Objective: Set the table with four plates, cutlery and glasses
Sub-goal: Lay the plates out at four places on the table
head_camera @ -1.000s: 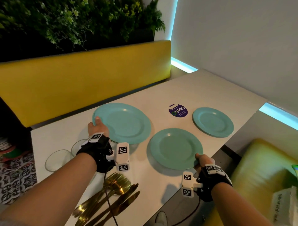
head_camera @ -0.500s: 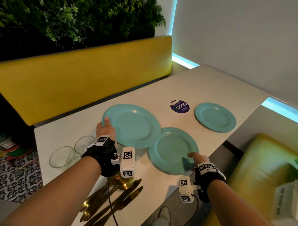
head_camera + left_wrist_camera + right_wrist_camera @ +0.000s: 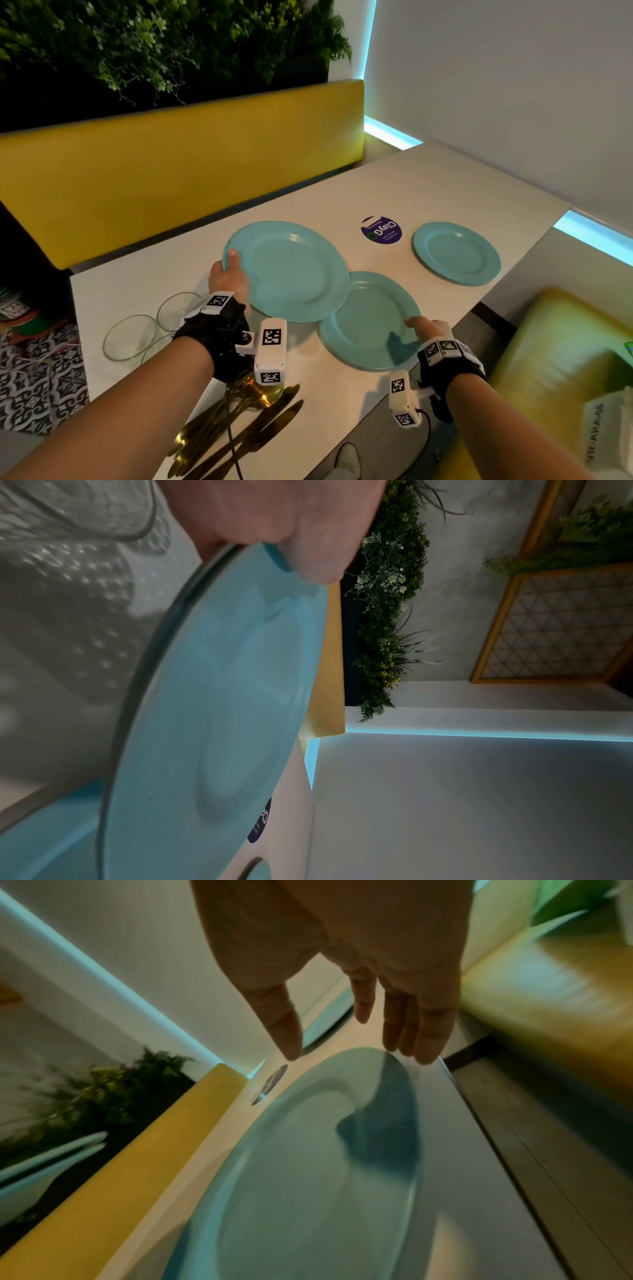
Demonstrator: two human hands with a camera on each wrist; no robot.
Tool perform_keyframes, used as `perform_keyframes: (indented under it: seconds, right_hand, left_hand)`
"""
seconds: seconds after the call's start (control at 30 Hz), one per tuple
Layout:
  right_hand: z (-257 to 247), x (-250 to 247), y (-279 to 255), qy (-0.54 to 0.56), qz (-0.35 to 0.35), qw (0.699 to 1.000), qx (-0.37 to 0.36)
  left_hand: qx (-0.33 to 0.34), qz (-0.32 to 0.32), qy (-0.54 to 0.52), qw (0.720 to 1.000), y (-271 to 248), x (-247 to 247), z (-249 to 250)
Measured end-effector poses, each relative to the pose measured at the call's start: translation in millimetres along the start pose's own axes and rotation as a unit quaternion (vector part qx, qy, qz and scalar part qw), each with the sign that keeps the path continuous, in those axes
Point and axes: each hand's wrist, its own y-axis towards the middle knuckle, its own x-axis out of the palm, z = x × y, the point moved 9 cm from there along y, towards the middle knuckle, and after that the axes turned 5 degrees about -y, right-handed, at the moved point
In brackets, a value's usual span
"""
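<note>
My left hand (image 3: 228,274) grips the left rim of a large teal plate (image 3: 291,270), thumb on top. It is lifted and tilted, and its right edge overlaps a second teal plate (image 3: 373,329) lying near the table's front edge. In the left wrist view the held plate (image 3: 212,710) shows a second rim under it, perhaps a stacked plate. My right hand (image 3: 426,325) hovers over the near plate's right rim. Its fingers (image 3: 356,1010) are straight and hold nothing above that plate (image 3: 308,1177). A smaller teal plate (image 3: 457,251) lies far right. Gold cutlery (image 3: 239,431) and clear glasses (image 3: 130,337) sit at my left.
The white table (image 3: 428,185) carries a round purple sticker (image 3: 381,230) between the plates. A yellow bench back (image 3: 171,164) runs along the far side, and a yellow seat (image 3: 565,359) holding a white bag (image 3: 606,428) stands at my right. A wall closes the right side.
My left hand has carried its plate rightward until it overlaps the near plate. My right hand has moved from the near plate's front rim to above its right rim, fingers straightened.
</note>
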Motion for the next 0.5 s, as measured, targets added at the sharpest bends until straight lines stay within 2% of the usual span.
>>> perform_keyframes:
  seconds: [0.1,0.17,0.27,0.33,0.5]
  right_hand:
    - [-36,0,-15,-0.058,0.021,0.995,-0.076]
    - [-66,10,-25,-0.055,0.019,0.989,-0.135]
    - [-109,29,-40,-0.024,-0.033,0.982,-0.183]
    - [-129,38,-44,-0.046,-0.07,0.975,-0.206]
    - [-174,28,-23,-0.096,-0.016,0.963,-0.251]
  left_hand:
    - [-0.012,-0.02,-0.005,1.0,-1,9,0]
    - [-0.03,-0.035,-0.012,0.999,-3,19,0]
    - [-0.046,-0.075,-0.015,0.996,-5,41,2]
    - [-0.045,-0.109,-0.02,0.993,-7,60,4]
    - [-0.078,-0.123,-0.072,0.987,10,97,7]
